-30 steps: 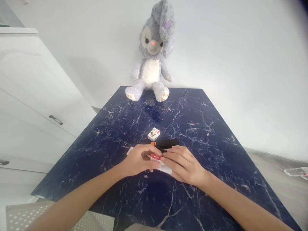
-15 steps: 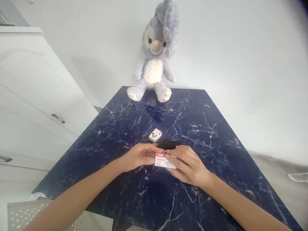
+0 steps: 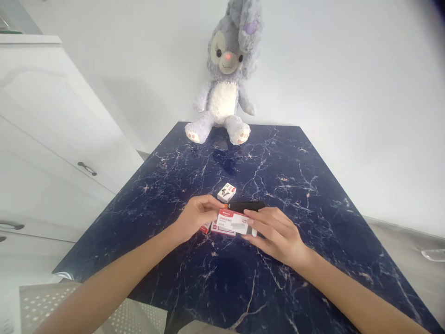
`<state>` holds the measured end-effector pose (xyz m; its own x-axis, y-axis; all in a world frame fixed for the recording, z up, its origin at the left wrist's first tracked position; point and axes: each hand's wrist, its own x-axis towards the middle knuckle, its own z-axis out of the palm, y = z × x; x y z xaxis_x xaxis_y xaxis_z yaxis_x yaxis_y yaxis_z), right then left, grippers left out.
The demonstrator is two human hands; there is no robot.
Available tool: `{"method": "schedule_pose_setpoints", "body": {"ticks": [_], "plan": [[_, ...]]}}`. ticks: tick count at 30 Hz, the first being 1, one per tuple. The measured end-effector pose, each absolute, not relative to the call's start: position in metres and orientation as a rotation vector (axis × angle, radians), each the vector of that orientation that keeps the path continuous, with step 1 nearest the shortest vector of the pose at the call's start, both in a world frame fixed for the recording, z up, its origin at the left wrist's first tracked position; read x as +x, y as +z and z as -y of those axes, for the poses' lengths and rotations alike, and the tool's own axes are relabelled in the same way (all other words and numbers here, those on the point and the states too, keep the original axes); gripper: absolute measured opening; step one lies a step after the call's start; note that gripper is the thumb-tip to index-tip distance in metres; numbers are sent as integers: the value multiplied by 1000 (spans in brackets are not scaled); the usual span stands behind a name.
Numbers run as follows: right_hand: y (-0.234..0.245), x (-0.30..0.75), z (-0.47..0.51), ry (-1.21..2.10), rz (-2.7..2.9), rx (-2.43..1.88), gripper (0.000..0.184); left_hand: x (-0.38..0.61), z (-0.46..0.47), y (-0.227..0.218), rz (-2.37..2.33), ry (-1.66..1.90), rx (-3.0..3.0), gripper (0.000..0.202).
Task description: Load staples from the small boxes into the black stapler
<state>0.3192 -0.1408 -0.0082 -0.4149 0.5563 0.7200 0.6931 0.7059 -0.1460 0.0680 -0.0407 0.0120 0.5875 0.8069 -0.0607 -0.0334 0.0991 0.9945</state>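
A small white-and-red staple box (image 3: 231, 221) marked 24/6 is held low over the table between my hands. My left hand (image 3: 198, 215) pinches its left end with thumb and forefinger. My right hand (image 3: 281, 234) grips the right end, fingers on its front and thumb beneath. Just below the box a red-edged white piece (image 3: 222, 231) shows, and a red printed bit (image 3: 205, 227) lies by my left thumb; I cannot make out whether they belong to it. Behind lies a black stapler-like tool (image 3: 246, 205) with an orange end, partly hidden. Another small white box (image 3: 226, 192) rests beyond it.
A grey plush rabbit (image 3: 224, 99) sits at the far edge of the dark blue marbled table (image 3: 274, 162), against the wall. White cabinets (image 3: 45, 134) stand on the left. A perforated pale chair (image 3: 142, 320) is at the near left.
The staple box has tilted and shows more of its printed front. Red-and-white pieces below and left of it have come into view. My left fingers have shifted left, and the camera view has moved slightly.
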Motion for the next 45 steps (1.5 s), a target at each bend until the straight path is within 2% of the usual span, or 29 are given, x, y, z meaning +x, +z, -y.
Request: {"method": "schedule_pose_setpoints", "body": {"ticks": [9,16,29,34,39,45], "plan": [[-9,322,137,-290,2030,-1007,41,61,24,28,-791,855,1123,13],[-4,318,138,-360,2085,-1043,47,61,28,23,-698,778,1163,21],[-4,317,138,-275,2076,-984,21,60,25,16,-691,705,1359,19],[-5,316,138,-250,2054,-991,21,58,24,15,-690,665,1446,21],[-4,315,138,-242,2050,-1019,22,54,25,17,-606,640,1465,34],[-5,318,138,-242,2005,-1079,39,58,29,20,-598,708,1573,23]]}}
